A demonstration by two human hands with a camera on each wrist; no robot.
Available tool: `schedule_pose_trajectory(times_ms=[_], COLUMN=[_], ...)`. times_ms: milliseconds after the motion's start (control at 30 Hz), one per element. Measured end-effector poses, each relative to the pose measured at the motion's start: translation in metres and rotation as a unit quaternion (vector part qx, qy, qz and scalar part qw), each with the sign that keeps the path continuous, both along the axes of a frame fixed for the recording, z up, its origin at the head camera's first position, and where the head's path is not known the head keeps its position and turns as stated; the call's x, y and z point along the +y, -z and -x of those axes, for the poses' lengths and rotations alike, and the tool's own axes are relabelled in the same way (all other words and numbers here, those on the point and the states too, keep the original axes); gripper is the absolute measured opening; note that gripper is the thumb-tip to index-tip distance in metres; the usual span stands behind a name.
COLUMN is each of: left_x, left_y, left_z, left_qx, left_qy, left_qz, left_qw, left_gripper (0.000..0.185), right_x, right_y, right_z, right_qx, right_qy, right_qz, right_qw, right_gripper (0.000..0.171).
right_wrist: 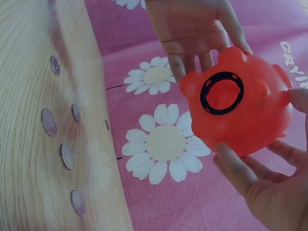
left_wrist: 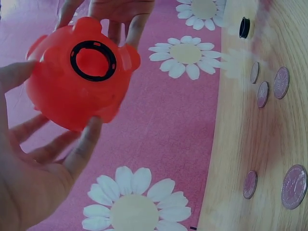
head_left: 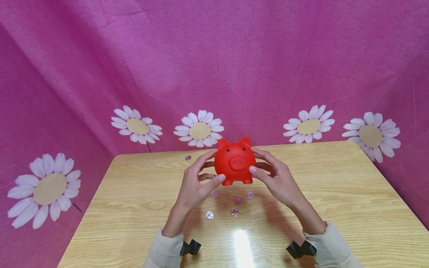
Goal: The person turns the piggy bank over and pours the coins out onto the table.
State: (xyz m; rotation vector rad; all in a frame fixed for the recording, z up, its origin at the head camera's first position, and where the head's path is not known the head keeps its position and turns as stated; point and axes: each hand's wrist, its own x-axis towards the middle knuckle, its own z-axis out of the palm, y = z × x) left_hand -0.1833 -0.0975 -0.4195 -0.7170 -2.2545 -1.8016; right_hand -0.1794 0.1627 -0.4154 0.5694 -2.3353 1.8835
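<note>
I had both grips on the red piggy bank [head_left: 234, 160], lifted just clear of the counter [head_left: 335, 193]: my left hand [head_left: 194, 184] cupped its left flank with thumb under the snout, and my right hand [head_left: 278, 180] clasped the other flank, fingers curled round it. From the wrist views, the black-ringed hole [left_wrist: 93, 60] in its belly stood open, no plug in it. Directly beneath the grips five coins [head_left: 234, 211] lay loose on the counter, and a sixth coin [head_left: 188, 158] sat just beyond my left hand, near the far edge. A small black plug [left_wrist: 244, 27] lay farther off still. My worry: with that hole open, anything inside could spill straight out, and smooth plastic could slip if either hand eased off.
</note>
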Motion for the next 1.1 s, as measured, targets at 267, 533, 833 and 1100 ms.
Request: schedule_pose_trajectory(times_ms=[267, 533, 833, 1100], left_x=[-0.002, 0.000, 0.003, -0.005], left_y=[-0.003, -0.002, 0.004, -0.008], left_z=[0.001, 0.001, 0.001, -0.001], left_qx=[0.069, 0.049, 0.019, 0.166], left_qy=[0.030, 0.025, -0.004, 0.082], left_qz=[-0.027, -0.029, -0.011, -0.090], left_qw=[0.9968, 0.9981, 0.9997, 0.9785], left_gripper=[0.073, 0.066, 0.063, 0.066], right_x=[0.000, -0.003, -0.005, -0.005], right_y=[-0.002, 0.000, 0.005, -0.004], right_z=[-0.003, -0.004, -0.002, -0.005], right_qx=[0.034, 0.013, -0.009, 0.199], right_qy=[-0.027, -0.028, -0.017, -0.077], right_qz=[0.072, 0.059, 0.043, 0.136], right_qw=[0.996, 0.998, 0.999, 0.967], right_gripper=[0.059, 0.066, 0.062, 0.078])
